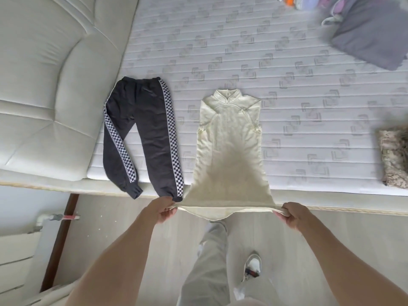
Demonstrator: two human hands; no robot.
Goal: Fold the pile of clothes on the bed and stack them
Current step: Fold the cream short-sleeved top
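Early in the folding: a cream dress point(229, 151) is being laid out flat, nothing is stacked yet.

The left hand point(164, 209) and right hand point(292, 214) are each pinching a hem corner of the sleeveless, mandarin-collared dress, soft knit, lying collar toward 12 o'clock on the quilted mattress point(287, 62), hem overhanging the edge. At 9 o'clock black track pants point(141, 138) with checkered side stripes are lying flat, unfolded. A grey garment point(371, 38) at 2 o'clock and a speckled piece point(395, 157) at 3 o'clock are looking folded, I judge.
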